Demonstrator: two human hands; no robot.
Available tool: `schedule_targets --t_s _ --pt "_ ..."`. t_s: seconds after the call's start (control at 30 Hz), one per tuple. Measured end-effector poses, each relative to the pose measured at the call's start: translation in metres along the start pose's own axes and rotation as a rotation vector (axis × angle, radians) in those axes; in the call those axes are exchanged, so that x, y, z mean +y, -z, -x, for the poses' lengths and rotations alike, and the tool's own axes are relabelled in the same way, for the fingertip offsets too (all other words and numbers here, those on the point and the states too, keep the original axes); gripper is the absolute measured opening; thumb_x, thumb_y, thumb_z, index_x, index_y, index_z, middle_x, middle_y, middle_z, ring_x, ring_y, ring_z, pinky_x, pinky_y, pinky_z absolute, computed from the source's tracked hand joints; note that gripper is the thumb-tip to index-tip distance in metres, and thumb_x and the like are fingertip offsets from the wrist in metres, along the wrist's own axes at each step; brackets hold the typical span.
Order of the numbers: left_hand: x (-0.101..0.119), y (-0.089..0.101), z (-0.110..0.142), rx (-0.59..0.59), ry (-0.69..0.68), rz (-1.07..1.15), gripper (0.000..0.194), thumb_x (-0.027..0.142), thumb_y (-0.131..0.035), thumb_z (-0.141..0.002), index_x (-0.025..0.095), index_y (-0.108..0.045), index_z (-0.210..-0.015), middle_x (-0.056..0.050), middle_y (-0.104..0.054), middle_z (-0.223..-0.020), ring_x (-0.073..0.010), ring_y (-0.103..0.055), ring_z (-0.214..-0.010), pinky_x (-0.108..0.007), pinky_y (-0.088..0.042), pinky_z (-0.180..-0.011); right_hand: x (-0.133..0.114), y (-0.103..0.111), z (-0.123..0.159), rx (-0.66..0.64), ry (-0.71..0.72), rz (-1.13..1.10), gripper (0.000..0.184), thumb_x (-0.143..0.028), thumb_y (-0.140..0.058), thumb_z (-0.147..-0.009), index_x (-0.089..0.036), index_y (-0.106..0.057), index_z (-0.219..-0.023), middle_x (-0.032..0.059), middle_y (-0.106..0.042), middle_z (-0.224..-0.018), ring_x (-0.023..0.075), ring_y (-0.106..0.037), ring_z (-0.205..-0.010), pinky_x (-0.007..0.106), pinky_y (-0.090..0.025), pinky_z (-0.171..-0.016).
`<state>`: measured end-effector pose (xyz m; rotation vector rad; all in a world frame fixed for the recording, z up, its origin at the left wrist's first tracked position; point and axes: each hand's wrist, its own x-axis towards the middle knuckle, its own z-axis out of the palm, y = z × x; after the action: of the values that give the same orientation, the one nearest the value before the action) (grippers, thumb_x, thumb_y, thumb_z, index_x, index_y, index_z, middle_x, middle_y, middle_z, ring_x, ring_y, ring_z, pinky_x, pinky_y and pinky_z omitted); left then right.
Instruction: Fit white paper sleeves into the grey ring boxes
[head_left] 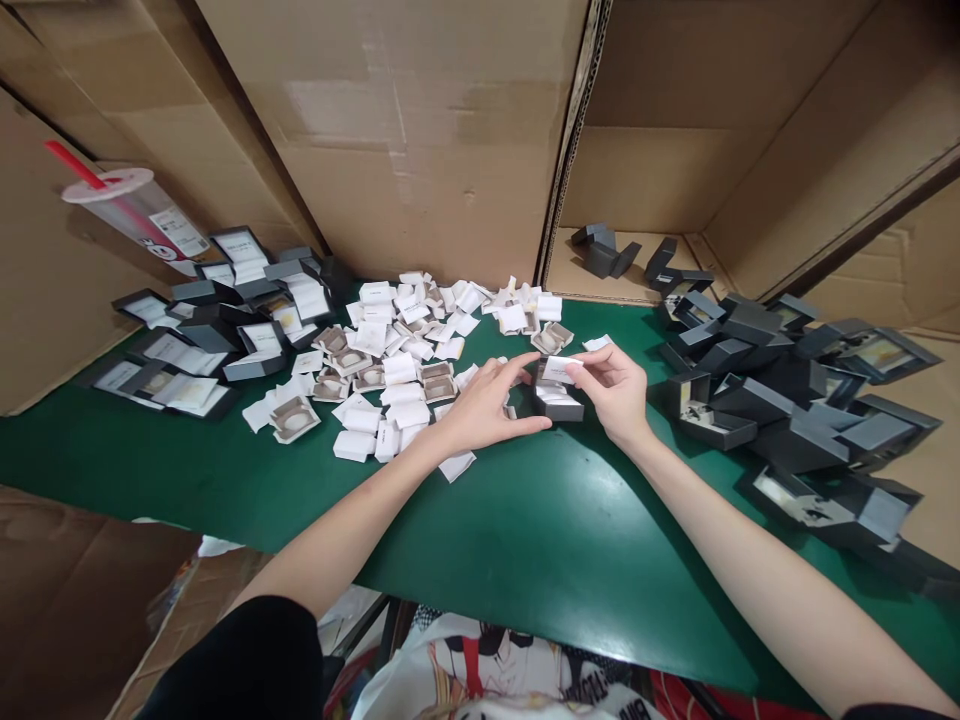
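Observation:
A small black box stands open on the green table, its lid raised at the back. My left hand is at the box's left side, index finger by the lid and thumb near the front corner. My right hand pinches a white paper piece between thumb and fingertips, just above the open box. Whether the paper touches the inside of the lid, I cannot tell. Left of my left hand lies a spread of white paper inserts, some showing grey moulded hollows.
Open black boxes are heaped at the left and right. A plastic cup with a red straw stands behind the left heap. Cardboard walls close off the back. An open carton at back right holds several black boxes.

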<state>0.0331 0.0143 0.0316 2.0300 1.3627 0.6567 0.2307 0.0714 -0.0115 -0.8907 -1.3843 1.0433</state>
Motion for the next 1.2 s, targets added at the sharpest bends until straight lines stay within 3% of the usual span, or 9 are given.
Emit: schedule_targets --t_s 0.13,0.27,0.47,0.87,1.07,1.2 --pt "0.001 0.0 0.0 -0.008 -0.01 -0.009 0.079 0.055 -0.066 -0.079 0.029 -0.032 -0.145 -0.008 -0.059 -0.122 -0.0289 -0.048 -0.115 -0.044 -0.04 -0.1 -0.001 0.0 0.001 -0.073 0.127 0.171 0.013 -0.033 -0.071 -0.079 -0.022 -0.066 -0.076 0.0032 -0.066 -0.081 0.0183 -0.061 -0.077 0.034 -0.05 -0.067" --pt "0.002 0.0 0.0 -0.006 -0.023 -0.027 0.083 0.053 -0.068 -0.078 0.028 -0.03 -0.146 -0.008 -0.06 -0.121 -0.0291 -0.049 -0.114 -0.044 -0.04 -0.099 -0.004 0.002 0.0 -0.049 0.22 0.341 0.012 -0.034 -0.07 -0.08 -0.023 -0.067 -0.078 0.0053 -0.058 -0.094 0.0188 -0.057 -0.081 0.036 -0.05 -0.07" --pt "0.002 0.0 0.0 -0.004 -0.033 -0.056 0.082 0.053 -0.069 -0.077 0.029 -0.032 -0.146 -0.008 -0.059 -0.117 -0.0291 -0.05 -0.109 -0.043 -0.041 -0.096 -0.005 0.001 0.0 -0.084 0.092 0.192 0.019 -0.037 -0.068 -0.081 -0.023 -0.06 -0.073 0.0077 -0.054 -0.101 0.0227 -0.057 -0.097 0.035 -0.054 -0.069" --pt "0.001 0.0 0.0 -0.031 -0.038 -0.07 0.082 0.052 -0.071 -0.075 0.026 -0.034 -0.144 -0.009 -0.056 -0.115 -0.0282 -0.05 -0.108 -0.042 -0.041 -0.096 0.002 0.0 -0.003 -0.069 0.025 0.092 0.021 -0.04 -0.071 -0.078 -0.022 -0.061 -0.072 0.0062 -0.056 -0.096 0.0205 -0.057 -0.094 0.033 -0.051 -0.072" --pt "0.002 0.0 0.001 -0.019 -0.04 -0.027 0.081 0.051 -0.072 -0.073 0.027 -0.036 -0.142 -0.009 -0.056 -0.114 -0.0279 -0.05 -0.109 -0.041 -0.043 -0.095 0.003 -0.001 -0.002 -0.133 0.027 0.172 0.019 -0.04 -0.066 -0.082 -0.023 -0.06 -0.088 0.0054 -0.059 -0.099 0.0196 -0.059 -0.093 0.03 -0.049 -0.069" --pt "0.006 0.0 0.001 -0.003 -0.037 0.03 0.081 0.047 -0.075 -0.073 0.029 -0.035 -0.141 -0.008 -0.056 -0.115 -0.0271 -0.051 -0.111 -0.04 -0.045 -0.095 0.006 0.0 -0.001 -0.213 -0.035 0.143 0.03 -0.041 -0.066 -0.082 -0.025 -0.055 -0.105 0.0034 -0.065 -0.097 0.0176 -0.062 -0.08 0.03 -0.049 -0.068"
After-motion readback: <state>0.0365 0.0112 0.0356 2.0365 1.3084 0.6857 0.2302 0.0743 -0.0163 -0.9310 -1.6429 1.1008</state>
